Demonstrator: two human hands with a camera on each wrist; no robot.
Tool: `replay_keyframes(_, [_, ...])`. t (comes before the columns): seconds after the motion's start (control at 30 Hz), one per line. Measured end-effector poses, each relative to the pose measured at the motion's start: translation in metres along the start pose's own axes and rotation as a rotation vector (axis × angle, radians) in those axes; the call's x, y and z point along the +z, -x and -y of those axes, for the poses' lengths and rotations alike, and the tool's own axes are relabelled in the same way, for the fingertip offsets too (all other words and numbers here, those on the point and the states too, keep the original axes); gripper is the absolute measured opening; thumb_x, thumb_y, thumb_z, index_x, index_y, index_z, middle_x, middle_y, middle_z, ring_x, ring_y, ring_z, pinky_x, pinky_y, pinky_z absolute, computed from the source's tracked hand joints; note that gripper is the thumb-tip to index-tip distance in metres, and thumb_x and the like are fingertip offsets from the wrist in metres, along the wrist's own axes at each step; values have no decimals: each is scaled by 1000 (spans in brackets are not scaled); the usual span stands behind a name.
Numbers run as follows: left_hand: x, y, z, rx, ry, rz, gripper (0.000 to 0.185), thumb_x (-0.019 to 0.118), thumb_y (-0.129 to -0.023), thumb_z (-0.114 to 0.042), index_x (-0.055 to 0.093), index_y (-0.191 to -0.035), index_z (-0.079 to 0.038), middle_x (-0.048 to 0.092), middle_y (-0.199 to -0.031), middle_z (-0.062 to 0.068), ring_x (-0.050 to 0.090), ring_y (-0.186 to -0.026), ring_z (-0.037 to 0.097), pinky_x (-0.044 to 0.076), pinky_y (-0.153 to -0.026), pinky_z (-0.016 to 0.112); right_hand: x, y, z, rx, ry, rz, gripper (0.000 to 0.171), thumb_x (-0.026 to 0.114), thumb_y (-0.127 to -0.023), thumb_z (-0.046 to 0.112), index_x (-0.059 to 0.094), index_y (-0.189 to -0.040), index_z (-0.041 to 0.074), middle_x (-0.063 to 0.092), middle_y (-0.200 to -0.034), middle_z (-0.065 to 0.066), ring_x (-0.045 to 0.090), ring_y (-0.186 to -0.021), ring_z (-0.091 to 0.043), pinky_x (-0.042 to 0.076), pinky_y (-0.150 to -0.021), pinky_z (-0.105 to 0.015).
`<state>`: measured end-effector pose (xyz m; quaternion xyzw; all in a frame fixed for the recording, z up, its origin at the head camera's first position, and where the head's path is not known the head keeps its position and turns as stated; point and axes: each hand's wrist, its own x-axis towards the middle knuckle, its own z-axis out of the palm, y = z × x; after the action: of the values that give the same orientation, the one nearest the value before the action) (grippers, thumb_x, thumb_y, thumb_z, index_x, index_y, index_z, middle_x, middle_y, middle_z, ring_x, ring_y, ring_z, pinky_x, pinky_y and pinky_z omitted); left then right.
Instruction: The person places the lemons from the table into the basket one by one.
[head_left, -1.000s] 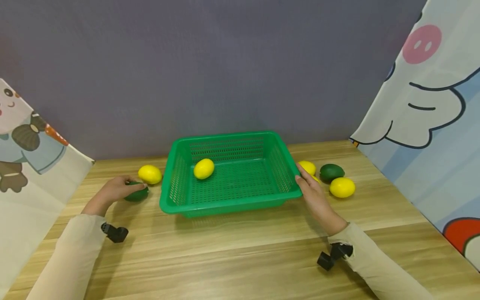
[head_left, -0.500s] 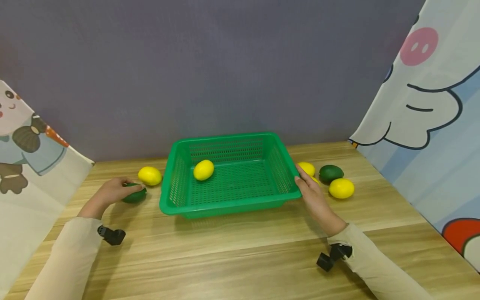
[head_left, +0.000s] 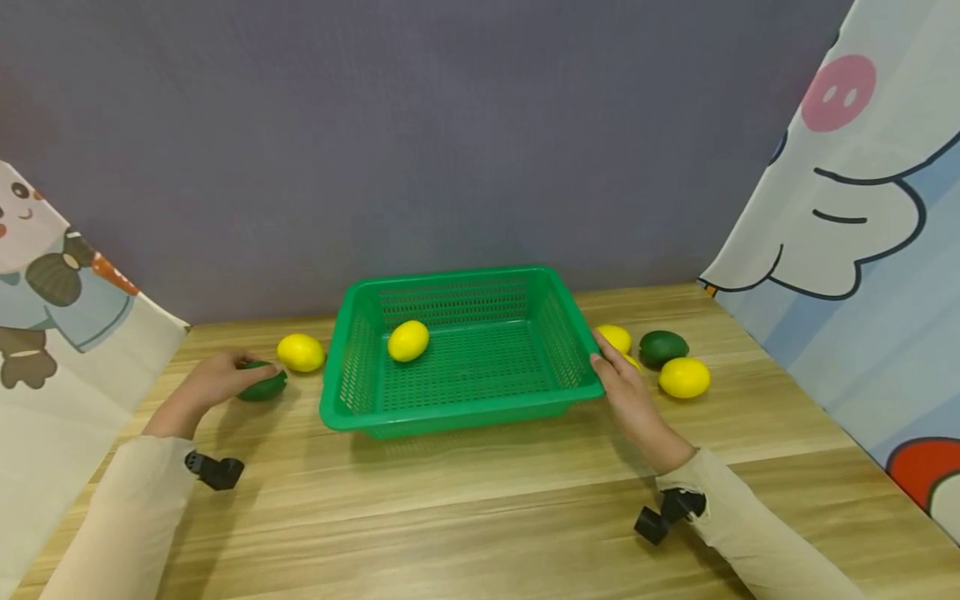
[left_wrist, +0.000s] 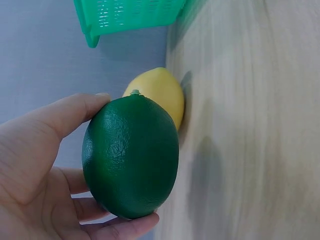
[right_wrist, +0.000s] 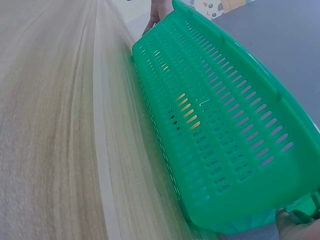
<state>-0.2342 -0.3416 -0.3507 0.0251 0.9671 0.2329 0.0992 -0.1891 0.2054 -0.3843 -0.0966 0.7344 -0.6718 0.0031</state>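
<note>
In the head view my left hand [head_left: 213, 383], left of the basket, grips a dark green lime [head_left: 262, 382]. The left wrist view shows the thumb and fingers curled around this lime [left_wrist: 131, 156], whose stem nub faces away. Just behind it lies a yellow lemon [head_left: 301, 353] on the table. The green plastic basket [head_left: 465, 412] stands tilted slightly in the middle, and one lemon [head_left: 408, 341] lies inside it at the left. My right hand [head_left: 633, 404] holds the basket's right rim; the thumb [right_wrist: 287, 222] shows at that end in the right wrist view.
Right of the basket lie a lemon [head_left: 615, 337], another mostly hidden by my right hand, a dark green lime [head_left: 663, 348] and a lemon [head_left: 684, 377]. A grey wall [head_left: 450, 150] rises behind the wooden table [head_left: 420, 517]. Printed curtains [head_left: 862, 225] flank both sides.
My left hand has moved a little to the left with the lime, away from the basket and the lemon beside it. The right hand and basket have stayed in place.
</note>
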Motion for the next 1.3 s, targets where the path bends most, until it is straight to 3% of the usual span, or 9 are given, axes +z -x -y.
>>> replay_keyframes(0.23, [-7, 0, -2, -2, 22, -9, 81, 48, -91, -54, 39, -129, 17, 44, -123, 40, 50, -103, 47, 49, -77, 50, 0, 0, 0, -9, -4, 3, 55, 31, -104, 26, 10, -151, 6, 11, -157, -8, 14, -142, -24, 17, -114, -47])
replay_keyframes(0.9, [-21, 7, -27, 72, 28, -78, 64, 53, -92, -49, 54, -119, 10, 59, -108, 28, 56, -91, 35, 48, -72, 42, -1, -1, -1, 2, 14, -11, 55, 31, -104, 26, 10, -151, 6, 12, -157, -8, 14, -142, -24, 17, -114, -46])
replay_keyframes(1.3, [-35, 4, -49, 73, -19, -77, 71, 50, -92, -53, 49, -124, 10, 52, -118, 33, 54, -98, 40, 50, -74, 46, -1, -1, -1, 4, 11, -7, 56, 32, -104, 28, 11, -151, 7, 12, -157, -8, 15, -142, -24, 18, -114, -46])
